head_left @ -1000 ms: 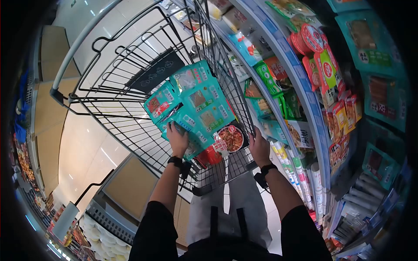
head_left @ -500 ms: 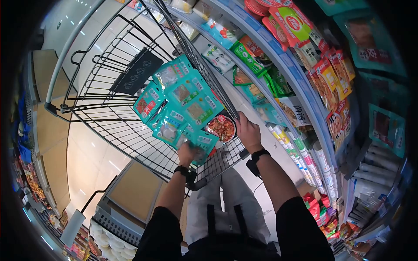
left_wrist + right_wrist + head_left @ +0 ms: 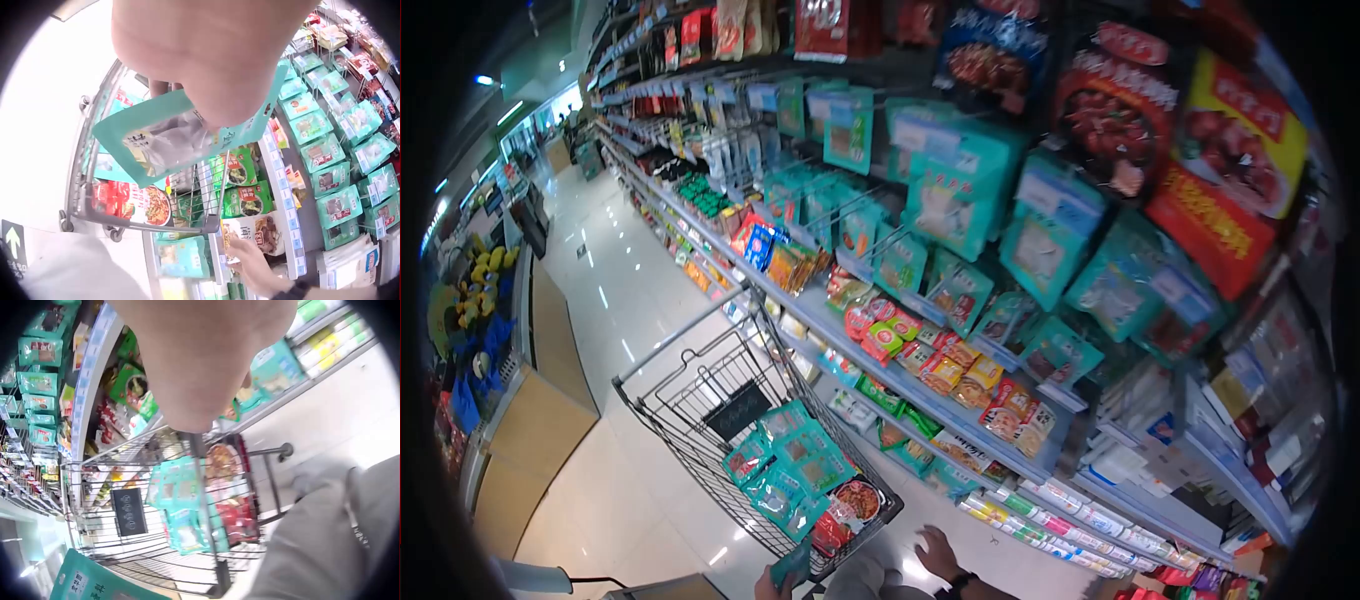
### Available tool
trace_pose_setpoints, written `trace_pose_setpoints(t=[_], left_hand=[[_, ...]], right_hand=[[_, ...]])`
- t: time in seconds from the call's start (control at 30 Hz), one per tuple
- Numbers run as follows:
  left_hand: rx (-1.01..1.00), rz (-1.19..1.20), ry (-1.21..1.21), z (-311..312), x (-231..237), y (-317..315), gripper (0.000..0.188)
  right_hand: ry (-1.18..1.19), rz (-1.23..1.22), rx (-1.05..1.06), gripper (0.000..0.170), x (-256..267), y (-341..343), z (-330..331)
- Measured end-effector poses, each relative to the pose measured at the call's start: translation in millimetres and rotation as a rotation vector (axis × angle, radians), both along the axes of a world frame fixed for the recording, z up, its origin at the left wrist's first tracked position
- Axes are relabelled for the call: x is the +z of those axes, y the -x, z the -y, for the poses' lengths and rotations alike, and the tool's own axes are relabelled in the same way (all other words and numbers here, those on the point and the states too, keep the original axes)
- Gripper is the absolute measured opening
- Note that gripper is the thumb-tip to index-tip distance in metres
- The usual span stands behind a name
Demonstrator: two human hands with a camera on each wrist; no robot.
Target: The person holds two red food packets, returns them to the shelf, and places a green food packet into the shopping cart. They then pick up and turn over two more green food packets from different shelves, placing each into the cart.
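Observation:
My left hand (image 3: 206, 56) pinches a flat teal packet (image 3: 169, 140) with a clear window, held beside the near end of the shopping cart (image 3: 682, 336). The head view shows only the edge of this hand, low down. My right hand (image 3: 938, 553) is off to the right of the cart's near end, its fingers loosely spread and holding nothing. Several teal packets (image 3: 808, 468) lie overlapping in the cart. Next to them are a package picturing a bowl of food (image 3: 857, 500) and a red package (image 3: 832, 530).
Shelving runs along the right, with teal packets (image 3: 955, 190) hanging from hooks and dark red packages (image 3: 1115, 110) above. Lower shelves hold yellow and red packets (image 3: 945, 370) and rolls (image 3: 1040, 520). A wood-panelled counter (image 3: 550, 400) stands left, beyond shiny floor (image 3: 620, 460).
My left hand has lifted a teal packet out of the cart toward me. My right hand has let go of the cart's rim. The head view has tilted up toward the shelves.

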State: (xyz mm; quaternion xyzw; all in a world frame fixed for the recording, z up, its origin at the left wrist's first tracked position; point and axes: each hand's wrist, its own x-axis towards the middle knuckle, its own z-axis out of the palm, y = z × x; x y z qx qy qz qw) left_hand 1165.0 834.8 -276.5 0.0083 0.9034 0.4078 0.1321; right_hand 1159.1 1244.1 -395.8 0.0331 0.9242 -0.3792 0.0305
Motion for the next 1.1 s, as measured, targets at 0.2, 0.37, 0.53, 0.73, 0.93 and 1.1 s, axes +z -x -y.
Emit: trace_pose_setpoints(t=[0.2, 0.37, 0.53, 0.73, 0.93, 1.1], left_hand=[[0.122, -0.188, -0.180, -10, 35, -69, 0.040], [-0.035, -0.032, -0.118, -17, 77, -73, 0.037], [-0.241, -0.110, 0.025, -13, 143, -68, 0.027], [-0.388, -0.242, -0.215, -68, 207, -34, 0.026], [-0.392, -0.088, -0.779, -159, 290, -25, 0.039], [-0.234, 0.016, -1.018, -188, 311, -34, 0.046]], right_hand=[[0.019, 0.143, -0.307, 0.021, 110, -250, -103], [0.049, 0.139, -0.686, 0.024, 244, -315, -98], [0.082, -0.088, -0.914, 0.025, 313, -325, -70], [0.627, -0.204, -0.741, 0.025, 360, -235, -59], [0.718, -0.258, -0.113, 0.045, 419, -139, 5], [0.930, -0.236, -0.174, 0.048, 437, -125, 52]])
